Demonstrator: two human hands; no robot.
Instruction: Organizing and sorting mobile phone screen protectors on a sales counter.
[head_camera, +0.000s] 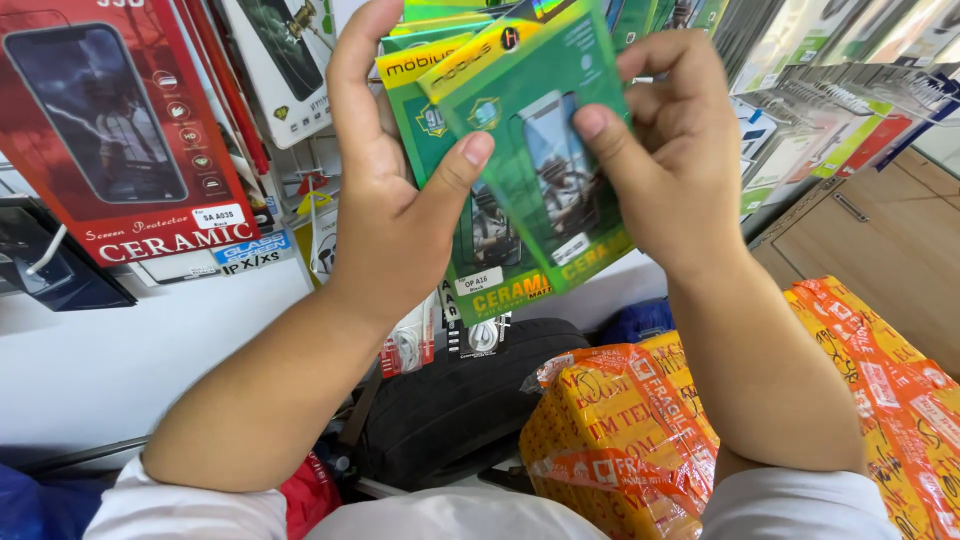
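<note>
- Behind your hands runs a shop wall hung with flat packs of phone screen protectors: one large red pack with a phone picture (120, 130) at upper left, one white pack (285, 60) beside it, and rows of overlapping grey, green and red packs (830, 120) on hooks at upper right.
- Your left hand (385, 200) grips a fanned stack of green and yellow cardboard screen-protector packs (520, 170), fingers closed behind it and thumb pressed on the front; at least three show, though you cannot count the exact number.
- Your right hand (680, 160) pinches the front green pack at its right edge, thumb on the printed phone picture, fingers curled behind.
- Small white rectangular labels sit low on two of the green packs, above yellow lettering bands.
- Below, two parcels wrapped in yellow with orange tape (620, 430) lie right of a black bag (450, 400).
- White surface (90, 360) stretches at left.
</note>
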